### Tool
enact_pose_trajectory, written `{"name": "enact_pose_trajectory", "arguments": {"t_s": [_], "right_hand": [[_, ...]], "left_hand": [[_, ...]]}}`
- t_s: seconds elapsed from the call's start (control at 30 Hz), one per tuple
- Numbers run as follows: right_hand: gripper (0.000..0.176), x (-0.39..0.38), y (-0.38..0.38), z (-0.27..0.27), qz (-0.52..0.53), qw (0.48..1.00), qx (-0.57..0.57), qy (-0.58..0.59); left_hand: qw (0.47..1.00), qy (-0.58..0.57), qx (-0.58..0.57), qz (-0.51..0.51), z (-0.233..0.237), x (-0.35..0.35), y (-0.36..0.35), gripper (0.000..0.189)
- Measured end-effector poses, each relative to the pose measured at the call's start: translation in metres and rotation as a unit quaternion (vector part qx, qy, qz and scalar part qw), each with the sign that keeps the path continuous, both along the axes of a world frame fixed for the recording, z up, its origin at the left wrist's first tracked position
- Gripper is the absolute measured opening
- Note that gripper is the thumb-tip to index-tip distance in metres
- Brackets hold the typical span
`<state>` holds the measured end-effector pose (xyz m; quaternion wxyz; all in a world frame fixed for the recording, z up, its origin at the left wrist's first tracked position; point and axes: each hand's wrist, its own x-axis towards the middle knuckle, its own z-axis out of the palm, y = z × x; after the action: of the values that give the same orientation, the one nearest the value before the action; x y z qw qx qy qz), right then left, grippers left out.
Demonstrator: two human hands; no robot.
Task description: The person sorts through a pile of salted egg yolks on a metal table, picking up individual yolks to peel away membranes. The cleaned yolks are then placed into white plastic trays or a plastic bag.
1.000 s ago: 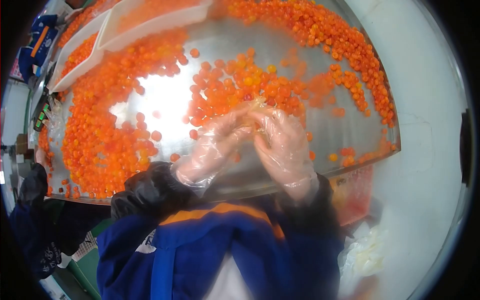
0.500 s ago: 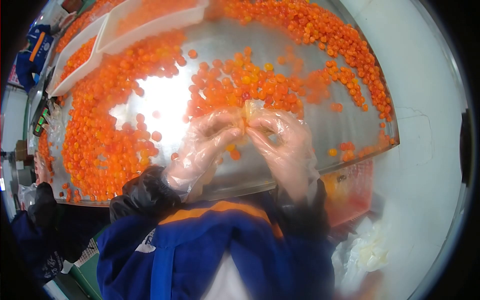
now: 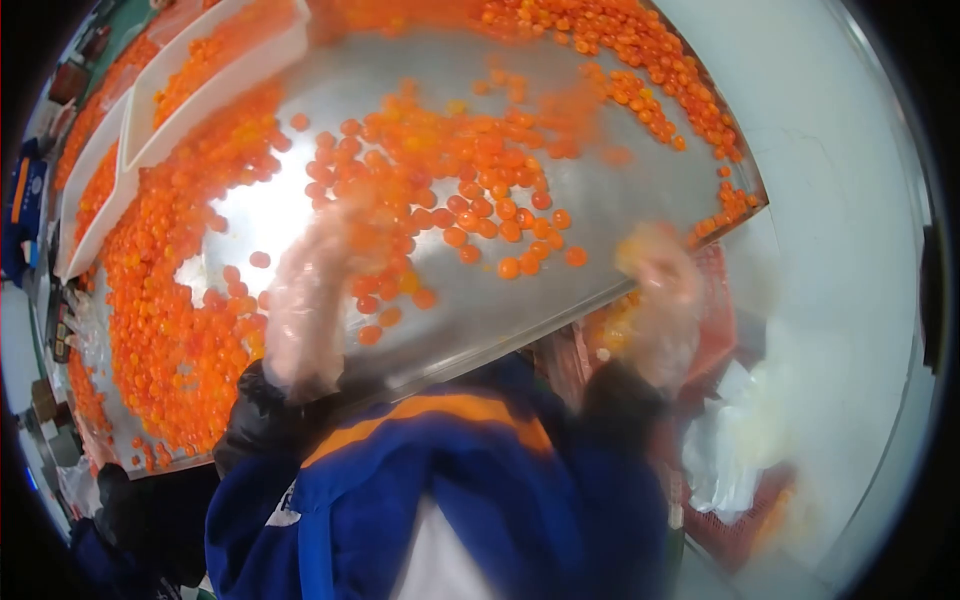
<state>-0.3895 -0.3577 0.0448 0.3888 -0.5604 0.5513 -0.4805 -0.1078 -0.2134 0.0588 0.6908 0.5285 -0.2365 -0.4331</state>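
Our left hand (image 3: 312,295) is over the balls (image 3: 509,231) on the table (image 3: 480,300), our right hand (image 3: 665,305) over the basket (image 3: 718,320); from blur we cannot tell their grip. The rim (image 3: 520,338) is between, the trays (image 3: 225,92) stand left, the bag (image 3: 725,450) right

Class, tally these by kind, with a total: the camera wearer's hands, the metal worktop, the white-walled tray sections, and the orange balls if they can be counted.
Hands: 2 (left hand, right hand)
Metal worktop: 1
Tray sections: 2 (lower section, upper section)
Total: 5, without the orange balls, too heaped and blurred to count
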Motion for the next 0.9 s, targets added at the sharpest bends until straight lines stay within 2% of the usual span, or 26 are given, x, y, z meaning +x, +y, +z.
{"name": "enact_pose_trajectory", "arguments": {"t_s": [0.03, 0.1, 0.13, 0.17, 0.2, 0.27, 0.3, 0.33, 0.4, 0.43, 0.5, 0.53, 0.6, 0.63, 0.67, 0.73, 0.77, 0.8, 0.83, 0.87, 0.9], "right_hand": [[0.019, -0.029, 0.002, -0.005, -0.010, 0.999, -0.004, -0.032], [0.019, -0.085, 0.008, -0.024, -0.023, 0.998, -0.011, -0.064], [0.023, -0.111, 0.012, -0.032, -0.003, 0.988, -0.056, 0.141], [0.031, -0.124, 0.017, -0.035, 0.016, 0.935, -0.094, 0.341], [0.031, -0.116, 0.012, -0.024, 0.012, 0.935, -0.095, 0.341], [0.024, -0.090, -0.016, 0.010, 0.007, 0.874, -0.093, 0.477], [0.024, -0.087, -0.030, 0.002, -0.023, 0.890, -0.187, 0.416], [0.024, -0.081, -0.048, 0.002, -0.023, 0.890, -0.187, 0.415], [0.022, -0.069, -0.083, 0.002, 0.043, 0.887, -0.085, 0.451], [0.022, -0.065, -0.096, -0.002, 0.044, 0.888, -0.084, 0.450], [0.019, -0.061, -0.114, -0.021, 0.167, 0.852, 0.085, 0.490], [0.019, -0.070, -0.122, -0.043, 0.169, 0.852, 0.082, 0.488], [0.020, -0.066, -0.129, -0.062, 0.152, 0.806, -0.016, 0.571], [0.021, -0.074, -0.132, -0.063, 0.154, 0.830, 0.044, 0.535], [0.021, -0.068, -0.125, -0.051, 0.160, 0.829, 0.043, 0.535], [0.022, -0.061, -0.114, -0.035, 0.189, 0.782, -0.041, 0.593], [0.022, -0.059, -0.108, -0.031, 0.196, 0.781, -0.045, 0.591], [0.023, -0.058, -0.103, -0.028, 0.191, 0.815, -0.069, 0.543], [0.024, -0.053, -0.100, -0.025, 0.186, 0.845, -0.093, 0.492], [0.024, -0.044, -0.098, -0.017, 0.195, 0.845, -0.097, 0.489], [0.025, -0.033, -0.094, -0.006, 0.186, 0.861, -0.031, 0.472]], "left_hand": [[0.999, -0.021, 0.033, 0.024, -0.017, 0.011, 0.004, 0.043], [0.997, -0.041, 0.042, 0.053, -0.012, 0.007, 0.002, 0.041], [0.993, -0.062, 0.055, 0.089, -0.011, 0.005, 0.002, 0.040], [0.992, -0.070, 0.077, 0.073, -0.018, 0.010, 0.006, 0.039], [0.992, -0.072, 0.075, 0.069, -0.016, 0.007, 0.003, 0.039], [0.992, -0.034, 0.110, 0.046, -0.010, -0.001, -0.003, 0.030], [0.992, -0.047, 0.119, 0.025, -0.011, -0.002, -0.005, 0.028], [0.991, -0.047, 0.119, 0.025, -0.011, -0.002, -0.006, 0.028], [0.981, -0.116, 0.153, -0.030, -0.010, -0.003, -0.007, 0.026], [0.981, -0.111, 0.155, -0.028, -0.008, -0.005, -0.007, 0.023], [0.984, -0.113, 0.138, -0.020, -0.008, -0.005, -0.007, 0.022], [0.986, -0.114, 0.119, -0.011, -0.008, -0.004, -0.007, 0.021], [0.986, -0.122, 0.110, -0.007, -0.011, 0.003, -0.005, 0.021], [0.986, -0.129, 0.103, -0.010, -0.013, 0.005, -0.003, 0.021], [0.986, -0.128, 0.107, -0.005, -0.015, 0.006, -0.002, 0.021], [0.984, -0.142, 0.111, -0.016, -0.017, 0.009, -0.002, 0.022], [0.984, -0.131, 0.115, -0.016, -0.014, 0.007, -0.003, 0.025], [0.984, -0.133, 0.117, -0.008, -0.012, 0.008, -0.003, 0.025], [0.975, -0.175, 0.134, -0.021, -0.011, 0.010, -0.004, 0.029], [0.964, -0.217, 0.152, -0.034, -0.010, 0.011, -0.005, 0.032], [0.943, -0.286, 0.168, -0.013, -0.010, 0.008, -0.008, 0.041]]}}
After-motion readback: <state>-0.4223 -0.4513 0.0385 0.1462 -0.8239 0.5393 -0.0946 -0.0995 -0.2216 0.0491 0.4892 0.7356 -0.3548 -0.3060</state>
